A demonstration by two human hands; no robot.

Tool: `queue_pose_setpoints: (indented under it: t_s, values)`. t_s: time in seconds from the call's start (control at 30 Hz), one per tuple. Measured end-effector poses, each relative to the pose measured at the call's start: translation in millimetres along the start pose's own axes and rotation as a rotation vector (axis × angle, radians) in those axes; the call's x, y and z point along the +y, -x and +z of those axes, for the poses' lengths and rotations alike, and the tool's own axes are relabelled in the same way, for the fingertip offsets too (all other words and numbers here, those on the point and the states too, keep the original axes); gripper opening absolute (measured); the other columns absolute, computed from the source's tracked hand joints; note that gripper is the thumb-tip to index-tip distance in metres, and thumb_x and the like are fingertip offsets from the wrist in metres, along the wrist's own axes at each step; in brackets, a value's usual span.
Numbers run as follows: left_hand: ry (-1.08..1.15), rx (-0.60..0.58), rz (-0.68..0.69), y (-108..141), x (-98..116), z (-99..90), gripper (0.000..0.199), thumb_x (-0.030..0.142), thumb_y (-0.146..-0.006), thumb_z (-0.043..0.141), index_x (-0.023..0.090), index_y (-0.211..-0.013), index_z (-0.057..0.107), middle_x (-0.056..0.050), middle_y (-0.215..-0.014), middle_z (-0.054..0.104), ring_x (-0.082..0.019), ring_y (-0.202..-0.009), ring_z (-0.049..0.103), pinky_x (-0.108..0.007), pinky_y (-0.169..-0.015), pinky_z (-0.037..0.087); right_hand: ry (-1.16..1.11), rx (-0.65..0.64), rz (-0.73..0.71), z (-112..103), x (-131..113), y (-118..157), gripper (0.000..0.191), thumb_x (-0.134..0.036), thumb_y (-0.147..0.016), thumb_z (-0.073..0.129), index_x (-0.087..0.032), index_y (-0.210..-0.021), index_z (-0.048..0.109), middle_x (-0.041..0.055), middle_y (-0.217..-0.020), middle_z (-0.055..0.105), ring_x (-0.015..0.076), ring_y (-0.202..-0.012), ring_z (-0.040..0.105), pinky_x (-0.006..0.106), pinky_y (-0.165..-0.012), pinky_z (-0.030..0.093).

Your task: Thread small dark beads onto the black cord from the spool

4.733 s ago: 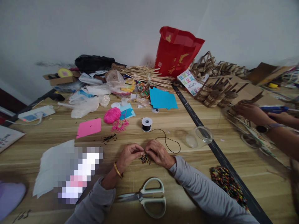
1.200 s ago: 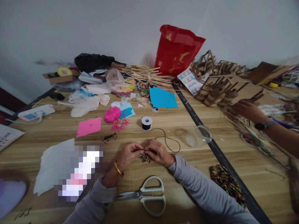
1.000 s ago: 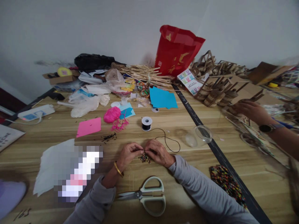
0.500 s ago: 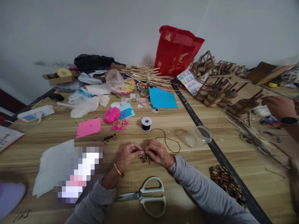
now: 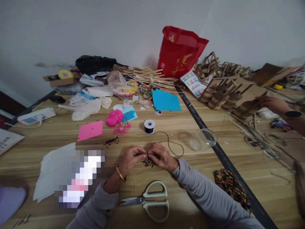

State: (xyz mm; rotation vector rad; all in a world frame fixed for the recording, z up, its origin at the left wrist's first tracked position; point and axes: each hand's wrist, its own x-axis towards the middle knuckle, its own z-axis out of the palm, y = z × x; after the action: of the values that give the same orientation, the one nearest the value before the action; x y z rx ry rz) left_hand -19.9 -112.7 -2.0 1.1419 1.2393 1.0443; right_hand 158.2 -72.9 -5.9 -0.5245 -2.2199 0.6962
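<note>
Two hands are pinching together above a small heap of beads, near side of the spool

The spool (image 5: 149, 126) is standing upright on the wooden table (image 5: 200, 197), white-flanged and wound with dark line. From it the black cord (image 5: 168, 139) is trailing to the right and looping back behind the right hand (image 5: 162, 156).

On the near side of the spool, the left hand (image 5: 133, 158) and the right hand are facing each other, their fingertips almost meeting. Both are keeping thumb and forefinger closed in a pinch; whatever is sitting between them is too small to tell. The loose beads (image 5: 148, 162), dark and multicoloured, are lying just under those fingertips, directly nearer than the spool.

Farther on the near side of the spool, the scissors (image 5: 143, 200) are lying flat, their blades pointing left. To its left, a pink card (image 5: 90, 130) and a ball of pink yarn (image 5: 113, 118) are resting, with short black pieces (image 5: 111, 141) scattering nearer. To its right, a clear jar (image 5: 206, 137) is lying on its side; well nearer and right, strung beads (image 5: 231, 187) are bunching beside a sleeve. Far to the right of the spool, a co-worker's hand (image 5: 270, 104) is bending over a woven basket (image 5: 242, 108); its grip cannot be told.
</note>
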Motion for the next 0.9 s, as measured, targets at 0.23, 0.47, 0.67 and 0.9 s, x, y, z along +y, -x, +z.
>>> queue_pose_setpoints:
  t_s: [0.23, 0.47, 0.67, 0.9]
  values:
    - [-0.029, -0.002, 0.015, -0.1, -3.2, -1.2, 0.012, 0.020, -0.062, 0.071, 0.012, -0.069, 0.065, -0.001, -0.062, 0.065, -0.012, -0.059, 0.058, -0.022, -0.059, 0.045, -0.001, -0.004, -0.007, 1.3, 3.0, 0.6, 0.014, -0.026, -0.090, 0.045, -0.017, -0.083, 0.054, 0.0065, -0.077, 0.056, 0.0176, -0.076, 0.051, 0.031, -0.071, 0.042]
    - [-0.037, -0.014, 0.021, -0.5, -4.7, -1.3, 0.014, 0.021, -0.061, 0.071, 0.012, -0.069, 0.066, -0.002, -0.064, 0.067, -0.014, -0.061, 0.059, -0.024, -0.060, 0.047, -0.008, -0.003, 0.008, 0.2, 1.1, 0.2, 0.013, -0.022, -0.089, 0.045, -0.016, -0.082, 0.054, 0.0067, -0.076, 0.055, 0.0174, -0.075, 0.050, 0.031, -0.070, 0.041]
    - [-0.031, -0.006, 0.003, 0.2, -2.1, -0.4, 0.013, 0.020, -0.062, 0.070, 0.012, -0.070, 0.065, -0.001, -0.064, 0.067, -0.013, -0.061, 0.060, -0.024, -0.061, 0.047, 0.000, 0.001, 0.008, -0.7, -0.2, 0.1, 0.012, -0.021, -0.089, 0.045, -0.016, -0.081, 0.053, 0.0059, -0.075, 0.054, 0.0170, -0.074, 0.049, 0.030, -0.069, 0.040]
    - [-0.030, 0.009, 0.012, 0.3, -0.8, 0.1, 0.011, 0.020, -0.062, 0.070, 0.012, -0.068, 0.065, -0.001, -0.063, 0.066, -0.013, -0.061, 0.059, -0.023, -0.060, 0.046, -0.006, 0.006, 0.012, -0.2, 0.9, 1.5, 0.014, -0.022, -0.090, 0.043, -0.016, -0.081, 0.052, 0.0062, -0.077, 0.053, 0.0172, -0.076, 0.048, 0.031, -0.070, 0.040]
